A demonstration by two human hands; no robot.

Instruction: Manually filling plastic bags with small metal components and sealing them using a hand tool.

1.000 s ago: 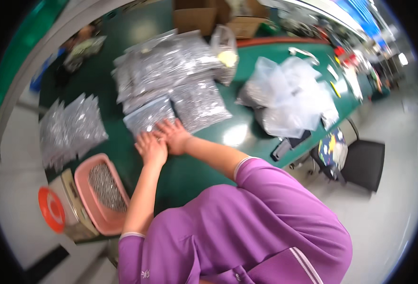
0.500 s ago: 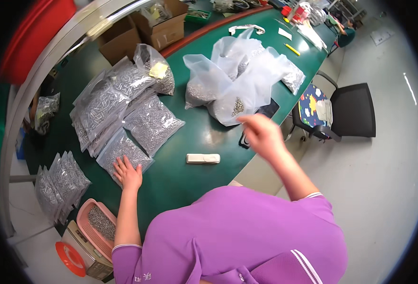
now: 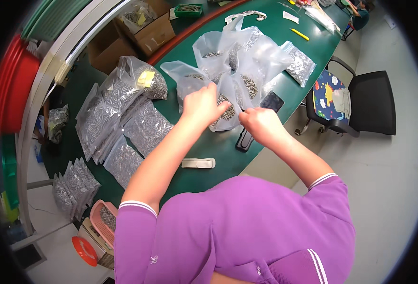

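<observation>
Your left hand and right hand both pinch the clear bag of small metal parts, which sits between them on the green table, mouth toward your right hand.

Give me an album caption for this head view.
Both hands, left hand and right hand, grip a clear bag of small metal parts over a green table.

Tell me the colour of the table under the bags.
Dark green, with a reddish-brown edge strip along the far side. The table shows in the head view, the only one.
</observation>
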